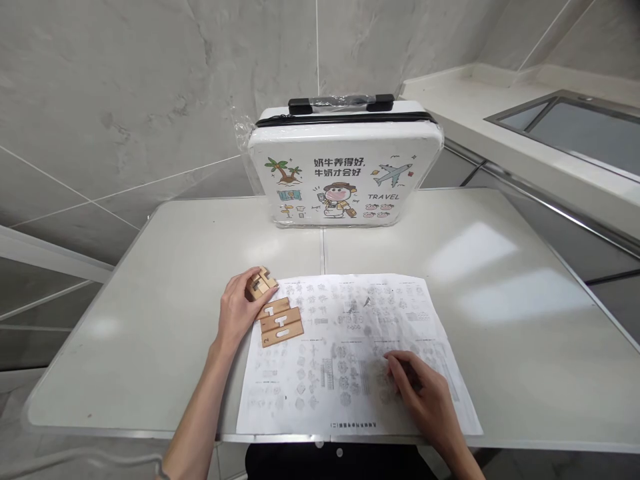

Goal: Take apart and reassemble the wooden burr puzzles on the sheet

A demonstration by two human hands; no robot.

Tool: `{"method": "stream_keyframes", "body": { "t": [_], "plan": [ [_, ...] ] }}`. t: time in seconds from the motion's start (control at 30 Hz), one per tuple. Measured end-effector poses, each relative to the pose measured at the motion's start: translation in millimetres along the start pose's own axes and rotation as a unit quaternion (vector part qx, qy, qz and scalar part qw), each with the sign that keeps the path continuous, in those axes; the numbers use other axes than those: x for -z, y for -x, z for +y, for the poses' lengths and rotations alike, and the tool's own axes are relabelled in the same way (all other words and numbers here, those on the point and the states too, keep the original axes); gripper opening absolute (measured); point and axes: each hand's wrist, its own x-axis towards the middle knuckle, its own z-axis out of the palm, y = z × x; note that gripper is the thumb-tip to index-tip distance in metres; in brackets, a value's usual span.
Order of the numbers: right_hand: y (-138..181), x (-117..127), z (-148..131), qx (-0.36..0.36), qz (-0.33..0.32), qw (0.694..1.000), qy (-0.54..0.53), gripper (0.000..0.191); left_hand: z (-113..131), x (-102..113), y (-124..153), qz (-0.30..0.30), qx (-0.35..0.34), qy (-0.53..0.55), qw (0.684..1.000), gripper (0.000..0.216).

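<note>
My left hand is closed around a small wooden burr puzzle, its light interlocking pieces showing between thumb and fingers. Just below that hand, flat wooden plates with cut-out slots lie partly overlapping on the paper's left edge; the figure 2 is marked on the nearest one. A large creased sheet of printed diagrams is spread over the front of the table. On its right part rests my right hand, fingers curled in with thumb and index close together. Nothing shows in its fingers.
A white case with cartoon travel pictures, a black handle and clear plastic wrap stands upright at the back of the pale table. Grey tiled walls rise behind it. At the right is a white counter with a dark inset panel.
</note>
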Motion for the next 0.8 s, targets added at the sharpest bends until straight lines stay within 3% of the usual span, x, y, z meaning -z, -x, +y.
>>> {"method": "stream_keyframes", "body": {
  "t": [0.13, 0.33, 0.43, 0.67, 0.8],
  "plan": [
    [-1, 1, 3, 0.009, -0.008, 1.000, 0.000, 0.033, 29, 1, 7, -0.001, -0.031, 0.039, 0.999, 0.054],
    [-3, 1, 2, 0.018, -0.004, 1.000, 0.011, 0.034, 96, -31, 46, -0.166, -0.183, 0.125, 0.961, 0.065],
    [-3, 1, 1, 0.020, 0.001, 1.000, 0.017, 0.035, 118, -45, 59, -0.227, -0.207, 0.146, 0.940, 0.065],
    [-3, 1, -1, 0.042, 0.003, 0.998, 0.045, 0.034, 134, -53, 66, -0.269, -0.236, 0.161, 0.920, 0.065],
    [-3, 0, -2, 0.058, 0.000, 0.995, 0.076, 0.030, 133, -51, 67, -0.288, -0.212, 0.156, 0.921, 0.084]
  ]
}}
